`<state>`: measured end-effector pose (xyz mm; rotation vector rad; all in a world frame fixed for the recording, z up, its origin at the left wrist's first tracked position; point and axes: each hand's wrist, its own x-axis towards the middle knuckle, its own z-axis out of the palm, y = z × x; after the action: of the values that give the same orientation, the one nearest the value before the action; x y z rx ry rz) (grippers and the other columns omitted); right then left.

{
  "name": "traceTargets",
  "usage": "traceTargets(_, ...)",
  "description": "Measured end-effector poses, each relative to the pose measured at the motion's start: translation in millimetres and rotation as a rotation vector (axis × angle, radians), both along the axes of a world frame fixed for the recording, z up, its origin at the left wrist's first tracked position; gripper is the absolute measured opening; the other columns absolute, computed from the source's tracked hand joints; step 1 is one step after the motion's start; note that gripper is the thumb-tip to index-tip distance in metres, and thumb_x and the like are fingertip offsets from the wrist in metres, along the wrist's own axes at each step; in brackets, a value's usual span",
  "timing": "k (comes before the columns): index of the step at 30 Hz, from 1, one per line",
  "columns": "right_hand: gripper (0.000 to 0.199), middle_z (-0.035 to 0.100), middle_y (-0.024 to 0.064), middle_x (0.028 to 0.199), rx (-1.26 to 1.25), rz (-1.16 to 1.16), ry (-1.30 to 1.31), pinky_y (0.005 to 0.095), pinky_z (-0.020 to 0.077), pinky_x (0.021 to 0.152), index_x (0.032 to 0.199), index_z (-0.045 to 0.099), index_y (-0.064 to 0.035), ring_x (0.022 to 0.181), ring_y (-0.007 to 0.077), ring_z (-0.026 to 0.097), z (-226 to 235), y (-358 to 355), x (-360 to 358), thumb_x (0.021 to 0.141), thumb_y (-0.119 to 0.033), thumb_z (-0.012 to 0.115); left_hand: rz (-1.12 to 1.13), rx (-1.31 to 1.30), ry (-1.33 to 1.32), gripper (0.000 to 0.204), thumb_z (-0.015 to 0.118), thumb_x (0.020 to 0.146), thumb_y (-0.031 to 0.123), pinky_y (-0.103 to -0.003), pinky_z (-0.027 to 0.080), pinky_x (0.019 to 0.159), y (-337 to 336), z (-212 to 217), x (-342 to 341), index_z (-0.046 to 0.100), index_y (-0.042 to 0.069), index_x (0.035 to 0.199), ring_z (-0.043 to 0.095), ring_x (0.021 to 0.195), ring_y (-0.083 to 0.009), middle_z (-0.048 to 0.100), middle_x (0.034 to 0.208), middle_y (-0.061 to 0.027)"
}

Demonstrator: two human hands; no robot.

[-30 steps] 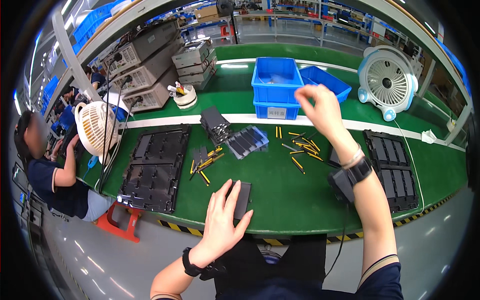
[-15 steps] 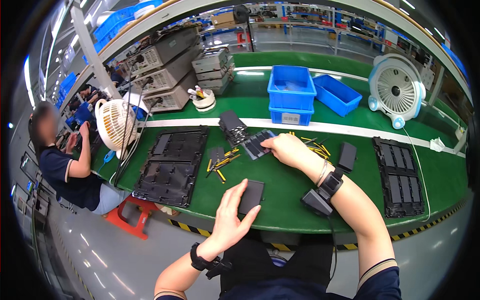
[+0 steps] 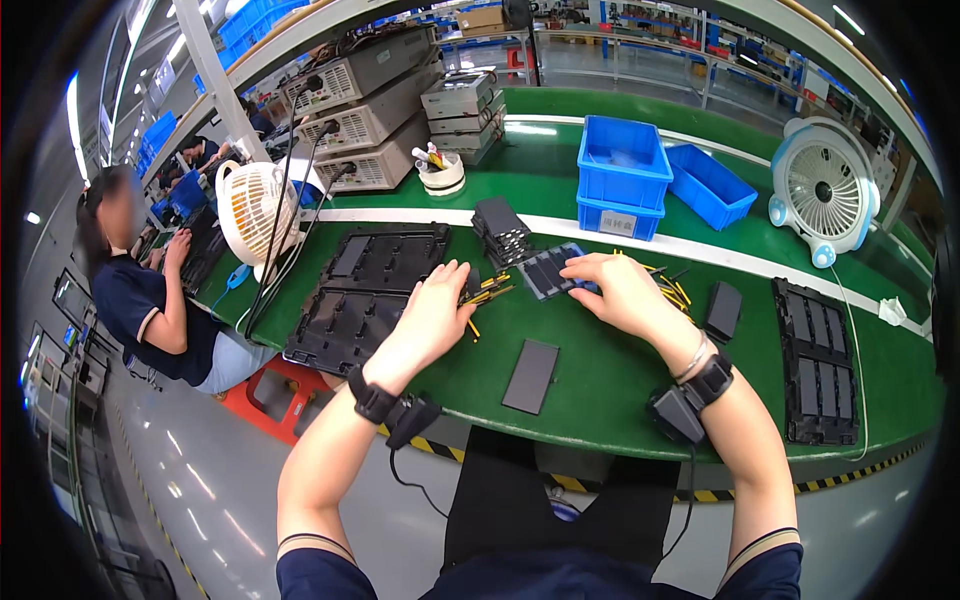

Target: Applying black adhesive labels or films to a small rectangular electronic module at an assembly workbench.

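The left hand (image 3: pixel 430 318) hides part of a pile of black-and-yellow sticks (image 3: pixel 492 293); whether its fingers (image 3: pixel 454 281) grip any is unclear. The right hand (image 3: pixel 625 290) covers one end of the dark strips (image 3: pixel 546 273). Contents of the upper blue bin (image 3: pixel 618 187) are indistinct. The lower edge crops both navy sleeves (image 3: pixel 322 573).

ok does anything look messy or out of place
The yellow-and-black strips lie crisscrossed in two messy clusters on the bench, and one blue bin sits skewed beside two stacked bins.

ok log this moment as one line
left hand: near yellow-black sticks | right hand: at dark strips | black slab: flat on green bench
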<state>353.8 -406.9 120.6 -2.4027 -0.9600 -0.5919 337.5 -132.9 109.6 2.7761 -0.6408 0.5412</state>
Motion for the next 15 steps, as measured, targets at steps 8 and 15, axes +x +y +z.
traceTargets(8,0.024,0.068,0.0070,0.093,0.538,0.237,0.808,0.0274,0.0494,0.078,0.104,0.064,-0.0014,0.084,0.0143,0.063,13,-26,-44,0.083,-0.011,0.063,0.004,-0.171,0.061,0.014,0.063,0.077,0.008,-0.037,0.051,0.068,-2,13,-5,0.066,0.003,0.090,0.063,0.076,-0.0328,0.065,0.079,-0.0162)
traceTargets(15,0.038,0.061,0.0070,0.108,0.714,0.245,0.633,0.0277,0.0475,0.082,0.116,0.058,-0.0012,0.099,0.0143,0.056,17,-9,-60,0.081,-0.013,0.066,-0.421,-0.210,0.101,0.017,0.063,0.078,0.002,-0.032,0.048,0.065,-66,69,-31,0.065,0.003,0.094,0.060,0.075,-0.0266,0.061,0.080,-0.0113)
